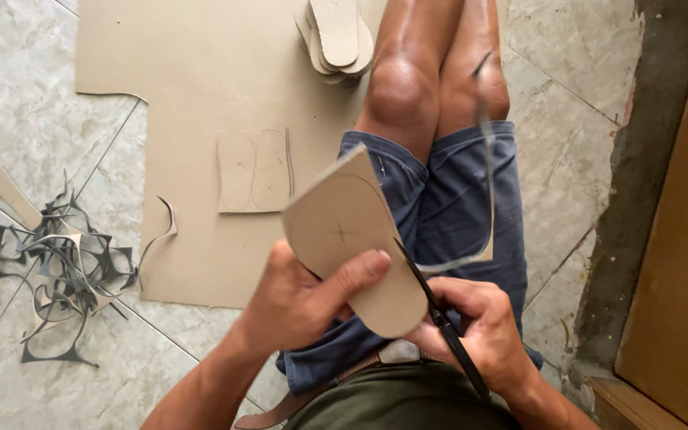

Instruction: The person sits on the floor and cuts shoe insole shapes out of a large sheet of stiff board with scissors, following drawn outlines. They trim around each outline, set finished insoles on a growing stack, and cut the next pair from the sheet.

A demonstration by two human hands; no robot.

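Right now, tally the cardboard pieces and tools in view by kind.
Sole-shaped piece in left hand: 1
Scissors in right hand: 1
Traced rectangular piece: 1
Large cardboard sheet: 1
Stack of cut soles: 1
Heap of offcuts: 1
Total: 6

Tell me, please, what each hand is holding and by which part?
Left hand pinches the sole-shaped cardboard piece at its lower edge; right hand grips the scissors by their handles.
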